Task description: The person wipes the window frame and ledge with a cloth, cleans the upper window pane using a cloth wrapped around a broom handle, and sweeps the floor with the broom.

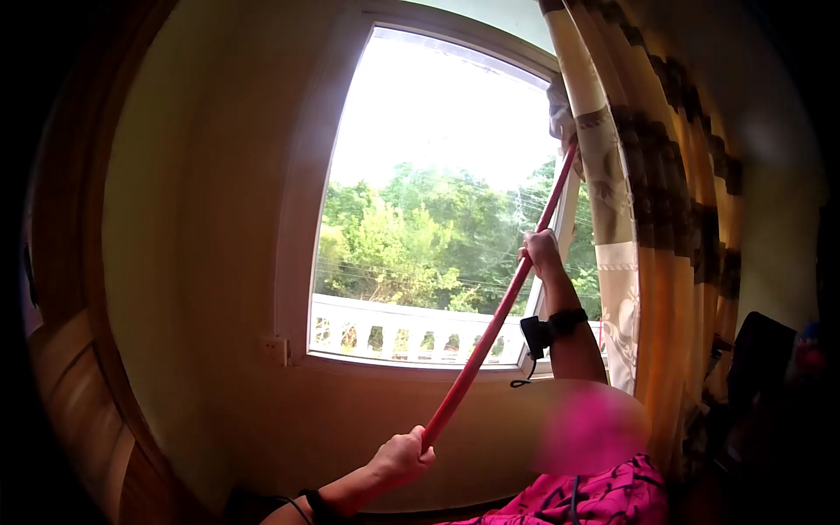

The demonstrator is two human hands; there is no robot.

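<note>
A long red pole (486, 341) slants from the lower middle up to the right, across the window (429, 236). My left hand (402, 457) is closed around its lower end. Higher up, the fingers of my right hand (542, 252) wrap the same pole, with that arm raised. At the pole's top end a bunched greyish cloth (561, 109) lies against the right side of the window, beside the curtain. How the cloth is fixed to the pole cannot be made out. A black strap with a small box (547, 331) sits on my right forearm.
A patterned brown and cream curtain (652, 219) hangs along the window's right side. On the wall at the window's lower left is a socket plate (277, 351). A wooden door or panel (70, 376) stands far left. A white balustrade (394, 331) shows outside.
</note>
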